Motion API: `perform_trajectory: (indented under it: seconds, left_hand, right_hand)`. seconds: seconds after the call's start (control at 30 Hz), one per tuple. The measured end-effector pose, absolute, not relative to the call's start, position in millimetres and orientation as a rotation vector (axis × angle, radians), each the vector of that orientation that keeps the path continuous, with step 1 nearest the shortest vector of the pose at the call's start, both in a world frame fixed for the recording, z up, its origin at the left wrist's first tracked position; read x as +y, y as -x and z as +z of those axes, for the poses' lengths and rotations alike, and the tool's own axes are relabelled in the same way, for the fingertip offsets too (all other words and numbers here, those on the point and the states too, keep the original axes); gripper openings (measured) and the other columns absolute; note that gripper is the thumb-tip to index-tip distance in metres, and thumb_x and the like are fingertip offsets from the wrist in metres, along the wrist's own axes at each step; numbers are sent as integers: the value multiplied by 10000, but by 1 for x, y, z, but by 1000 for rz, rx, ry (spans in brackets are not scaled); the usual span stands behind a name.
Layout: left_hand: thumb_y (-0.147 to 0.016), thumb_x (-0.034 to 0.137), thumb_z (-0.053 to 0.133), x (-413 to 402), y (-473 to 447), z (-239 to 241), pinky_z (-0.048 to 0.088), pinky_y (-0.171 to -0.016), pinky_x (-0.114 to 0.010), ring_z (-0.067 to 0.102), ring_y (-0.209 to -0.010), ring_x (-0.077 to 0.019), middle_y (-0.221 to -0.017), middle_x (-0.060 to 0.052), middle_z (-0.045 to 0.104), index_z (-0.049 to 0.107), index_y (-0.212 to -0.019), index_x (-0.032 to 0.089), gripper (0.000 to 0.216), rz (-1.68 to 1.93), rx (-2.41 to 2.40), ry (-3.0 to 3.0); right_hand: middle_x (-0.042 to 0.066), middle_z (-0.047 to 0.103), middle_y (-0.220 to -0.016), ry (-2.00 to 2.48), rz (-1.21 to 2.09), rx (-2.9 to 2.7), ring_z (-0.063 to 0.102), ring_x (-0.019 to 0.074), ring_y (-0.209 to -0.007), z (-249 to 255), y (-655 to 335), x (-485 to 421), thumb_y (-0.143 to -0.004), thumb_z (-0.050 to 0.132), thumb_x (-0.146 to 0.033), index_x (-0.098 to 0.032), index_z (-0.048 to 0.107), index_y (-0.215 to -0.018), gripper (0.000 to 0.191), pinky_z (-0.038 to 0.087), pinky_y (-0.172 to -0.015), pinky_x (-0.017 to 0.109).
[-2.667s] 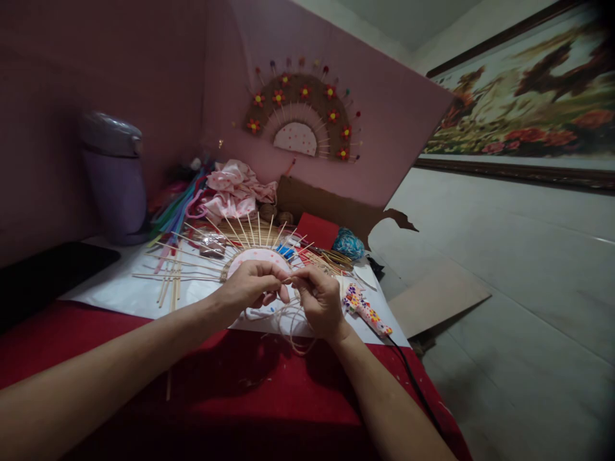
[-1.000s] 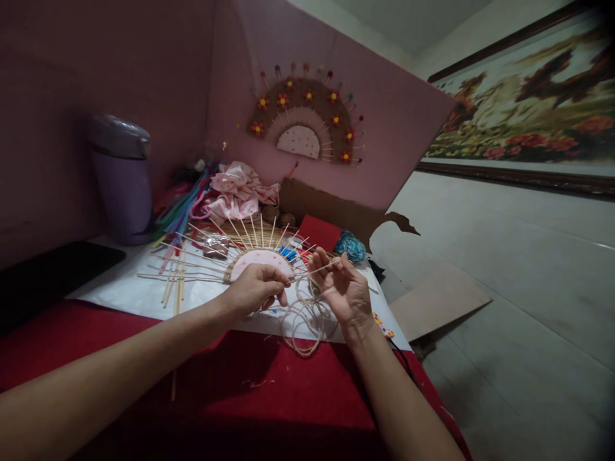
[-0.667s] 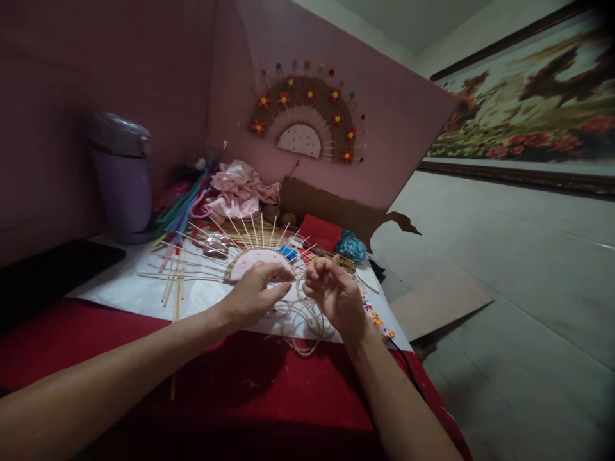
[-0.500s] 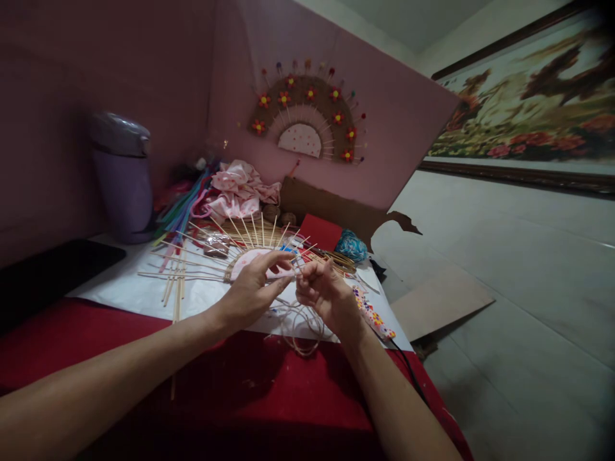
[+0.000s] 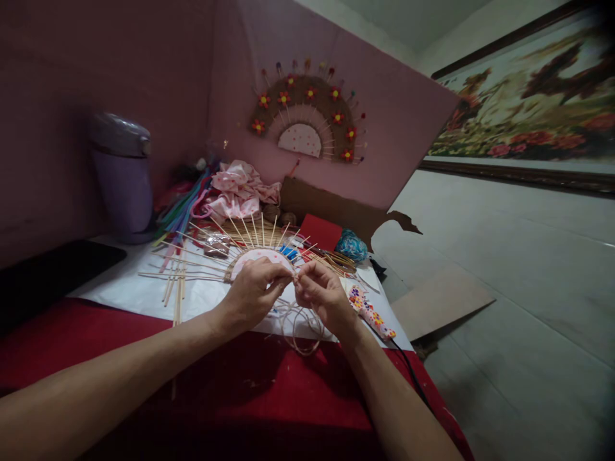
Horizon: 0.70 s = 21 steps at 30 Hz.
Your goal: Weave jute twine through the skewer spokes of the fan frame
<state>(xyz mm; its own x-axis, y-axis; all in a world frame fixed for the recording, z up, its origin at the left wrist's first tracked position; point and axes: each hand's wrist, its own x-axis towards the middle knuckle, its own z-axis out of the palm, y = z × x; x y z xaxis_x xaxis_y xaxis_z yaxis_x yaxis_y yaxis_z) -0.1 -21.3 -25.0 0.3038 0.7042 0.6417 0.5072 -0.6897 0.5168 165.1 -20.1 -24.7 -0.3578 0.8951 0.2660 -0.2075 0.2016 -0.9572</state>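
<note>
A half-round pink dotted piece [image 5: 257,258] with thin wooden sticks fanning out from it lies on white paper [image 5: 125,288]. My left hand [image 5: 252,291] rests at its front edge, fingers pinched together at the sticks on the right. My right hand [image 5: 321,296] meets it fingertip to fingertip, pinching a strand of pale jute twine [image 5: 300,323]. The rest of the twine lies in loose loops below both hands, over the edge of the paper.
A glue gun [image 5: 369,310] with coloured dots and a black cord lies right of my hands. Loose sticks [image 5: 173,285], a purple jug [image 5: 122,176], pink cloth [image 5: 237,189], blue yarn [image 5: 350,244] and a finished fan [image 5: 305,115] on the pink board surround the work. The table has a red cloth [image 5: 240,397].
My right hand drew out to the right with the twine, then came back left to meet my left hand. The left hand opened briefly and has pinched shut again at the sticks.
</note>
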Motion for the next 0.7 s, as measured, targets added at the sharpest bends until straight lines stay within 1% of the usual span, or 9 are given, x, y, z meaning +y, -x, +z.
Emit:
perform_trajectory:
  seconds: [0.1,0.2,0.27,0.33,0.43,0.53,0.63,0.7]
  left_hand:
    - [-795,114,504,-21,1,-25,380,-747,-319,533,-709,-172,-675,-30,644,684,-753,192,201,1311,1102,-2330]
    - [-780,91,494,-22,2,-23,393,-713,-288,554,-699,-158,-667,-21,653,675,-676,195,233,1345,1053,-2210]
    - [-768,137,540,-23,2,-19,408,-661,-268,568,-666,-151,-657,-29,660,676,-644,181,189,1361,1054,-2037]
    - [-729,220,622,-24,2,-16,409,-573,-250,554,-576,-138,-593,-33,644,674,-611,157,143,1341,1082,-1809]
    - [-675,317,688,-23,2,-12,350,-441,-213,475,-446,-95,-509,-28,611,651,-565,127,222,1265,1034,-1489]
    - [-703,341,670,-20,3,-15,295,-387,-179,430,-404,-58,-543,-38,638,647,-596,112,255,1148,842,-1309]
    - [-683,350,700,-17,4,-20,328,-382,-165,498,-450,-68,-676,-62,693,665,-718,117,238,1044,704,-1205]
    - [-661,368,718,-16,5,-22,334,-353,-164,529,-443,-83,-696,-65,704,661,-777,126,274,1016,703,-1145]
  right_hand:
    - [-60,485,-543,772,1161,-1539,373,65,-444,-30,-166,-14,-711,691,-328,-185,579,-746,185,291,-421,192]
    - [-29,533,-587,860,887,-1628,435,87,-514,-34,-168,-10,-737,659,-300,-172,628,-727,133,344,-472,214]
    - [-17,546,-618,895,727,-1680,457,100,-556,-34,-168,-11,-756,638,-291,-169,633,-727,126,367,-507,227]
    - [-19,532,-614,926,634,-1713,448,103,-551,-35,-167,-13,-786,609,-294,-170,623,-737,134,360,-507,230]
    - [-23,519,-610,956,579,-1731,435,104,-531,-36,-166,-17,-820,574,-299,-174,605,-759,143,353,-500,230]
    - [-18,528,-613,976,520,-1726,447,111,-533,-35,-164,-20,-837,554,-285,-177,595,-767,135,364,-511,237]
    - [-8,559,-632,990,447,-1724,479,118,-547,-33,-162,-23,-843,544,-261,-180,597,-780,116,381,-523,241]
    - [-5,572,-635,992,442,-1723,490,119,-542,-32,-160,-26,-844,539,-251,-181,598,-789,107,388,-512,237]
